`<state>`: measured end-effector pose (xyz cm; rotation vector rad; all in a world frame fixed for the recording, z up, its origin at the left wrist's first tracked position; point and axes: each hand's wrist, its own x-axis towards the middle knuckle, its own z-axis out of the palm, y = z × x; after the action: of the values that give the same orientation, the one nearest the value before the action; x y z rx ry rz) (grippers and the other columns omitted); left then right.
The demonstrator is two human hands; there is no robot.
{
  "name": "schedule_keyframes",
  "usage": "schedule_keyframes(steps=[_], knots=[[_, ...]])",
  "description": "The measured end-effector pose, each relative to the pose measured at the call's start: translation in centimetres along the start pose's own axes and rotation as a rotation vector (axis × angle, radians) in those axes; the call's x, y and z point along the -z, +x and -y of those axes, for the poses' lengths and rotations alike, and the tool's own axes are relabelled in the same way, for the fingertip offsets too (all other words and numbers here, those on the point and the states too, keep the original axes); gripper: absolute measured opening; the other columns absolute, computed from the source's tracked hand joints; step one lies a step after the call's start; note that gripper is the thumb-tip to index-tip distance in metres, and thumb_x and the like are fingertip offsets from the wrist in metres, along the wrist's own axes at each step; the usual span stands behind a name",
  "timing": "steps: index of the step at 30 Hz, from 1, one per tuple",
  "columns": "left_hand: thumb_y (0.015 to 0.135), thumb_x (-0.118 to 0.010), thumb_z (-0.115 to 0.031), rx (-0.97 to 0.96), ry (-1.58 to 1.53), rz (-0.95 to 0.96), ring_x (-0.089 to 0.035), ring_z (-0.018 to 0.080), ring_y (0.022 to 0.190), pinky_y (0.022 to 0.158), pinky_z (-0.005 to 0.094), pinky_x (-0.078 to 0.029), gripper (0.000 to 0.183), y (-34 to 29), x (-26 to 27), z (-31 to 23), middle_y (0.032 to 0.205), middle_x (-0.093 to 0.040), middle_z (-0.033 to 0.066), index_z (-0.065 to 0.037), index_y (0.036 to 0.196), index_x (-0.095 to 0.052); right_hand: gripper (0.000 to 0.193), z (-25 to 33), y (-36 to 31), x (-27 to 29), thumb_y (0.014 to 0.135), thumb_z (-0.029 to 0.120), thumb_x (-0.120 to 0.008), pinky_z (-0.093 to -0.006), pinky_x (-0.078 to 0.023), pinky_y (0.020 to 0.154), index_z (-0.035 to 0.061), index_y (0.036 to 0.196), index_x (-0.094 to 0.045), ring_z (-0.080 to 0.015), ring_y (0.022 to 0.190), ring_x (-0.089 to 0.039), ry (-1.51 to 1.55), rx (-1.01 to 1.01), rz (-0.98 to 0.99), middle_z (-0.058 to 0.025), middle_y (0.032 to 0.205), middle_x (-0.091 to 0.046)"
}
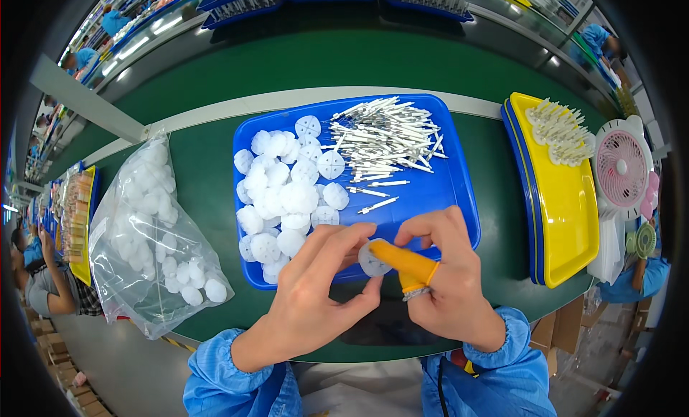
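The left hand (316,280) pinches a lined white disc (372,263) at the blue tray (429,194), the right hand (452,273), its grip unclear, touching it with a yellow finger cover (403,260).

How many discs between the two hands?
1 visible: a white disc, between thumb and forefinger of the left hand, under the yellow finger cover of the right hand. Hands may hide more.
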<state>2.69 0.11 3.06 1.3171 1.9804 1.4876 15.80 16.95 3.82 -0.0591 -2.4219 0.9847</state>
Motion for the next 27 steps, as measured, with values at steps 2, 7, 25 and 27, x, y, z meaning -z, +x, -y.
schedule_keyframes(steps=[2, 7, 25, 27], knots=[[0.082, -0.085, 0.007, 0.007, 0.0, 0.013, -0.076, 0.0302, 0.105, 0.093, 0.0378, -0.068, 0.062, -0.03, -0.02, -0.06, 0.124, -0.067, 0.0178, 0.001, 0.141, -0.064, 0.054, -0.06, -0.01, -0.26, 0.056, -0.008, -0.067, -0.0419, -0.045, 0.077, -0.005, 0.108, -0.081, -0.0329, 0.093, -0.053, -0.018, 0.016, 0.032, -0.0145, 0.114, -0.065], [0.082, -0.085, 0.007, 0.019, -0.017, -0.014, -0.076, 0.0289, 0.105, 0.092, 0.0377, -0.068, 0.062, -0.07, -0.13, -0.04, 0.122, -0.067, 0.0166, 0.001, 0.141, -0.065, 0.053, -0.03, 0.05, 0.05, 0.054, -0.008, -0.067, -0.0421, -0.045, 0.077, -0.0059, 0.105, -0.081, -0.0334, 0.095, -0.054, -0.03, -0.033, 0.027, -0.0156, 0.114, -0.066], [0.082, -0.083, 0.007, 0.074, -0.069, -0.02, -0.075, 0.0269, 0.106, 0.094, 0.0385, -0.068, 0.063, 0.15, 0.14, 0.0, 0.119, -0.066, 0.0153, 0.0, 0.142, -0.064, 0.053, 0.54, -0.75, -0.3, 0.049, -0.006, -0.071, -0.0452, -0.042, 0.079, -0.0051, 0.101, -0.083, -0.0338, 0.094, -0.055, 0.029, -0.017, 0.053, -0.0146, 0.115, -0.067], [0.082, -0.083, 0.007, 0.081, -0.07, -0.039, -0.075, 0.0271, 0.106, 0.093, 0.0382, -0.068, 0.063, 0.04, 0.11, 0.07, 0.119, -0.066, 0.0153, 0.0, 0.142, -0.064, 0.054, 0.78, -0.44, 0.29, 0.049, -0.007, -0.071, -0.0457, -0.041, 0.08, -0.0048, 0.101, -0.083, -0.0339, 0.094, -0.055, -0.001, -0.08, 0.012, -0.0144, 0.116, -0.067]])
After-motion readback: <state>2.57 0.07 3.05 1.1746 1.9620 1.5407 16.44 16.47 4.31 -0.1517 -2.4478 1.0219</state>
